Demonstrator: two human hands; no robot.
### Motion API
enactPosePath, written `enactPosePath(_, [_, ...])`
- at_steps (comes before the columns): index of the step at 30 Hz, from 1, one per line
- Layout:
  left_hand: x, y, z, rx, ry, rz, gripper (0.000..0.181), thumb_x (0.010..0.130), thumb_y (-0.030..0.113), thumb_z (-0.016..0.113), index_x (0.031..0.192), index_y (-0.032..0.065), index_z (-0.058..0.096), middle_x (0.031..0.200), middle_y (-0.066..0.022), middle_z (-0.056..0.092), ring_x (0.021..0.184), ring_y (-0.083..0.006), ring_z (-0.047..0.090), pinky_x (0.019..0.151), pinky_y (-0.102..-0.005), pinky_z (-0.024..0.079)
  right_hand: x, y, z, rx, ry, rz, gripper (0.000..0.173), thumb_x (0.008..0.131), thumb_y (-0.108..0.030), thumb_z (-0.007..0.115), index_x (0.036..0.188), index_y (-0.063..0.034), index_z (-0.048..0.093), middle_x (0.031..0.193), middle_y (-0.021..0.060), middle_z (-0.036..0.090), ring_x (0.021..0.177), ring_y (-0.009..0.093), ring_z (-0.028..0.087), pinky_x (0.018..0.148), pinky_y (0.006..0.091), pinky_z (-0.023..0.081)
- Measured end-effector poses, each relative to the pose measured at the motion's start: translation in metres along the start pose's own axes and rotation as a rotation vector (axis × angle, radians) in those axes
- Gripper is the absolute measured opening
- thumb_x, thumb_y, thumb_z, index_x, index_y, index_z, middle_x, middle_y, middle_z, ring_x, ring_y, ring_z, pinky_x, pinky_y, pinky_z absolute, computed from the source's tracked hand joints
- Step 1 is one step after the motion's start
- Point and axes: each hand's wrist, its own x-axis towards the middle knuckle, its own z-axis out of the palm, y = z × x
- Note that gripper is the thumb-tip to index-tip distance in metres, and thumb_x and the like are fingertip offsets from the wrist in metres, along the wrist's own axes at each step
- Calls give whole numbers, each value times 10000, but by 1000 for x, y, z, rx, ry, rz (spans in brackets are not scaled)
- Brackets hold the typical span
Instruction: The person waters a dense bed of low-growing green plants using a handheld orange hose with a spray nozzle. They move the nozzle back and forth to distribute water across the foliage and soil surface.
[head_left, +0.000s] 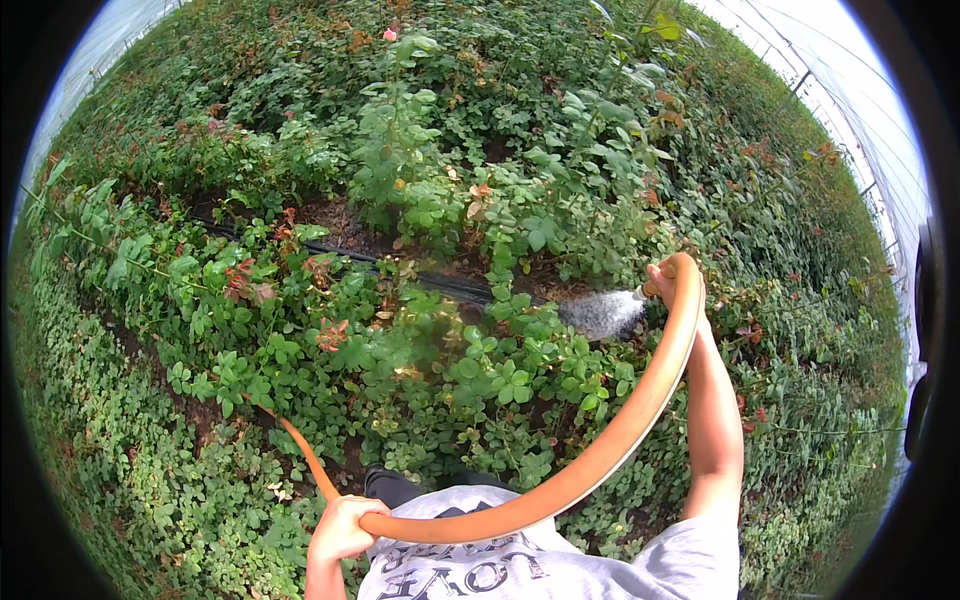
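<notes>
An orange hose (600, 450) loops in front of my body. My left hand (349, 525) grips it near my waist at the bottom, and the hose trails from there down into the leaves at left. At the right, my right hand (667, 283) is closed around the hose's end, partly hidden behind its bend. White water spray (604, 313) comes out of the nozzle (642, 291) and goes left over the soil strip between rose plants. Black drip irrigation tubes (442, 283) run along that strip.
Dense rose bushes (277, 157) surround me on all sides. A pink rose (389, 35) stands on a tall stem at the top. Plastic greenhouse sheeting (862, 97) rises at the right edge. Leafy stems reach close to my legs, and the hose lies among foliage at lower left.
</notes>
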Motion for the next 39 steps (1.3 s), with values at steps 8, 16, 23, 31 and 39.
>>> enactPosePath(8, [6,26,35,103,-166,45,251,602,-10,637,831,70,703,746,-99,687,745,-290,680,695,-349,521,-71,81,-62,-52,284,54,235,844,-306,756,879,-101,649,736,84,661,651,199,611,648,331,494])
enactPosePath(16, [3,40,52,167,-339,162,252,644,27,689,892,65,716,767,-104,704,730,-253,698,677,-314,533,-91,134,-107,17,242,189,323,833,-410,688,945,-110,648,884,112,710,842,325,690,745,429,534])
enactPosePath(23, [11,80,98,322,-733,441,228,776,274,612,900,107,704,795,-160,690,733,-351,681,683,-447,535,-103,79,-154,301,63,148,277,902,-360,658,1006,-104,643,890,39,642,861,160,593,782,334,471])
enactPosePath(31, [5,125,192,290,-854,536,262,823,261,598,1005,100,695,800,-143,692,744,-329,667,700,-408,524,-98,209,-200,173,245,10,234,850,-280,709,940,-67,679,843,51,671,809,149,639,746,334,516])
enactPosePath(39, [41,230,393,116,-988,608,259,802,232,614,1011,101,692,801,-137,693,744,-321,669,699,-400,524,-73,372,-277,94,305,101,281,774,-299,681,936,-71,707,905,136,723,903,274,698,842,380,525])
